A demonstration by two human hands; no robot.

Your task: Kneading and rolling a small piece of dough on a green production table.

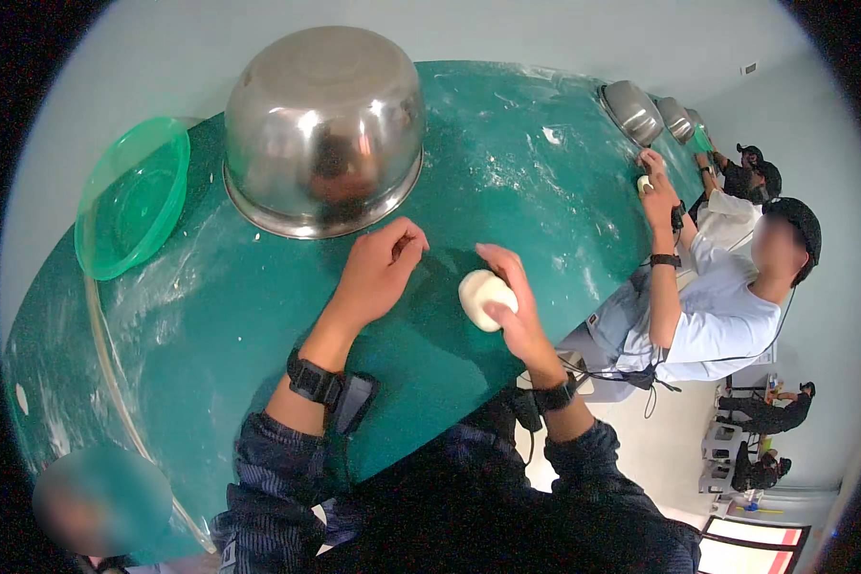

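Observation:
A smooth, pale ball of dough [488,299] sits in my right hand [518,311], with the thumb pressed on its near side and the fingers curved round its far right. Left of it, my left hand [383,268] hovers over the green table, its fingers curled in toward the palm. Nothing shows in that hand, though the inside of the curl is partly hidden. Just beyond the left hand, a large steel bowl [325,124] stands upside down on the tabletop.
The green table [507,182] is streaked with white flour. A green plastic basin [134,201] lies at the far left. On the right, a co-worker [717,306] holds a small piece of dough near more steel bowls [631,113]. A blurred person [100,502] is at the lower left.

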